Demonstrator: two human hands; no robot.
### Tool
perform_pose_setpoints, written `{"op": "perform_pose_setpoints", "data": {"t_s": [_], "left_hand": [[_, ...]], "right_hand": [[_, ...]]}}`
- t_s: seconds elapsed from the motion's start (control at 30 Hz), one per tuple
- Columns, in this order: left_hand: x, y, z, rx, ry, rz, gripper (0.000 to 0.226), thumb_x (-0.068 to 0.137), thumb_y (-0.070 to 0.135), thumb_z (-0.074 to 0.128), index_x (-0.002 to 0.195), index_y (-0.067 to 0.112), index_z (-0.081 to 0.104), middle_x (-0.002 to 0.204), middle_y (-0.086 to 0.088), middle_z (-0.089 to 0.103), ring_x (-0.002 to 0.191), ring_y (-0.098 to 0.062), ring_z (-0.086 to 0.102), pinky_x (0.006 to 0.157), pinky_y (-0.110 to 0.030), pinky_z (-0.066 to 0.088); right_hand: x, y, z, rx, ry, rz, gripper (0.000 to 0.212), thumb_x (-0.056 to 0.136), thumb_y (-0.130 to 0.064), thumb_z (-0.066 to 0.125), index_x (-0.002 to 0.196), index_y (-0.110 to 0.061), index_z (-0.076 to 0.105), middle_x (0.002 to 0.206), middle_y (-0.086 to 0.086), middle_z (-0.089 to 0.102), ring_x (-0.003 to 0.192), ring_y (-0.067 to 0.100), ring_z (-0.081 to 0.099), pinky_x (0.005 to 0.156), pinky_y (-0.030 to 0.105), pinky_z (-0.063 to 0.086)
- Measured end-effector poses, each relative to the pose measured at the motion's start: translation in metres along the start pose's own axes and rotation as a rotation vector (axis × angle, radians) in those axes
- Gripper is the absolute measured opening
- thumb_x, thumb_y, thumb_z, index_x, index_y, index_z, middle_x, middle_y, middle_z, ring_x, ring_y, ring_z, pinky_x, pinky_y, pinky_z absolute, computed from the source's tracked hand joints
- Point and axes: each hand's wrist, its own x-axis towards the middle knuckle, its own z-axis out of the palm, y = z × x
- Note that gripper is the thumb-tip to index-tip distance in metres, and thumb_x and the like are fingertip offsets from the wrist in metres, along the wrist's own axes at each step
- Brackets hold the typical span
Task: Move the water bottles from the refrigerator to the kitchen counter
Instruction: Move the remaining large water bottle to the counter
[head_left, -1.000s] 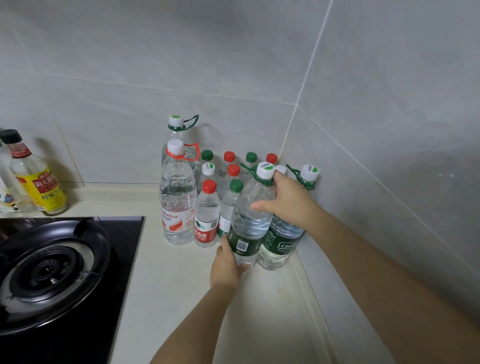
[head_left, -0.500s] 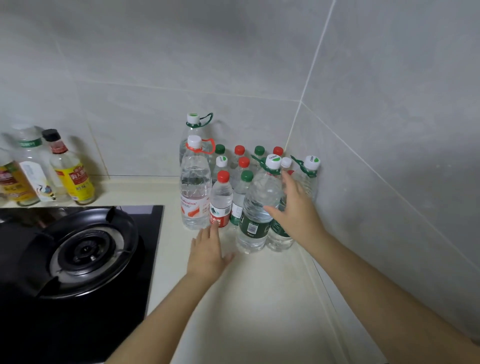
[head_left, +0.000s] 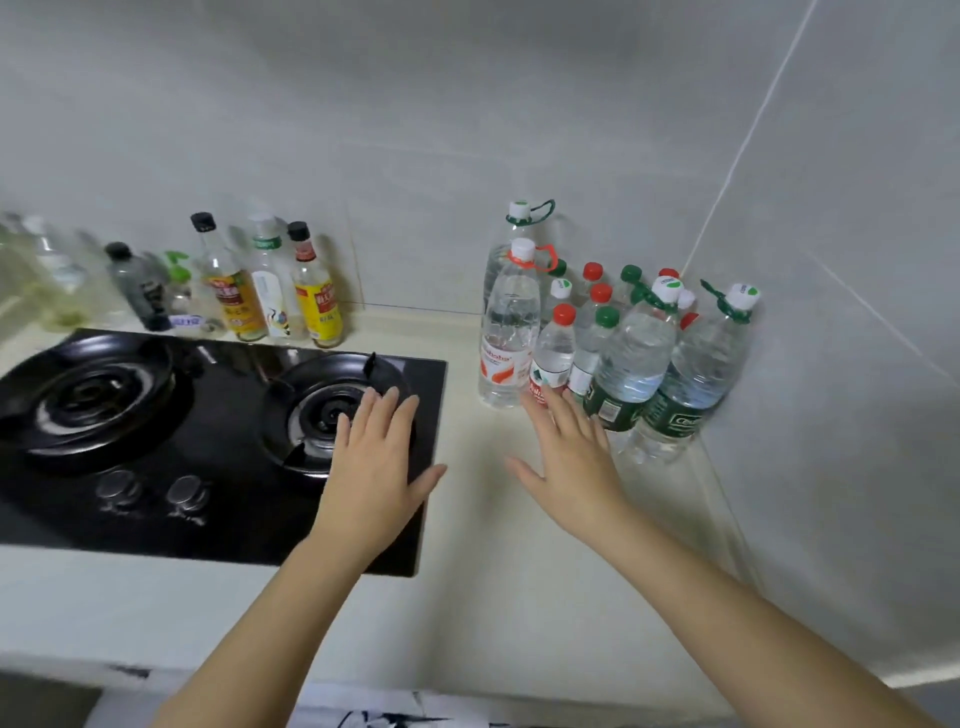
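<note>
Several clear water bottles (head_left: 613, 332) stand upright in the corner of the cream kitchen counter (head_left: 498, 561), with red, green and white caps. The two front right ones are large bottles with green labels (head_left: 628, 364), (head_left: 691, 374). A tall bottle with an orange handle (head_left: 506, 322) stands at the front left of the group. My right hand (head_left: 571, 457) hovers flat with spread fingers just in front of the bottles, holding nothing. My left hand (head_left: 374, 467) is spread flat over the right edge of the stove, also holding nothing.
A black gas stove (head_left: 156, 426) with two burners and two knobs fills the left side. Several condiment bottles (head_left: 270, 286) line the wall behind it. Tiled walls close the corner behind and to the right of the water bottles.
Both hands have let go of the large green-labelled bottles and drawn back towards me. The left hand has shifted left over the stove. The view has widened and turned left.
</note>
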Motion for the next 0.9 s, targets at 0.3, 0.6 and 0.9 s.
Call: {"op": "perform_pose_setpoints", "data": {"t_s": [0.3,0.6,0.9], "left_hand": [[-0.100,-0.031,-0.030,0.098,0.057,-0.328,0.075,0.085,0.047,0.066,0.146,0.015,0.037,0.155,-0.007,0.032,0.149,-0.030,0.013,0.118,-0.051,0.018],[-0.252,-0.052,-0.092,0.252,0.175,-0.775,0.074,0.092,0.053,0.052,0.152,0.021,0.023,0.162,-0.002,0.014,0.150,-0.025,-0.002,0.120,-0.045,0.004],[-0.409,-0.070,-0.176,0.416,0.307,-1.079,0.073,0.084,0.045,0.068,0.144,0.015,0.039,0.155,-0.009,0.030,0.148,-0.032,0.016,0.116,-0.053,0.020]], "right_hand": [[-0.004,-0.071,0.030,-0.064,-0.217,-0.404,0.072,0.100,-0.053,0.039,0.158,-0.033,0.001,0.167,-0.001,-0.006,0.153,0.023,-0.008,0.122,0.047,0.002],[-0.033,-0.193,0.056,-0.022,-0.286,-0.870,0.073,0.100,-0.055,0.038,0.158,-0.033,0.001,0.167,-0.001,-0.004,0.153,0.023,-0.007,0.123,0.044,0.004],[-0.131,-0.351,0.053,0.061,-0.333,-1.230,0.072,0.101,-0.053,0.039,0.158,-0.033,-0.001,0.167,0.000,-0.006,0.153,0.022,-0.009,0.123,0.042,0.000]]}}
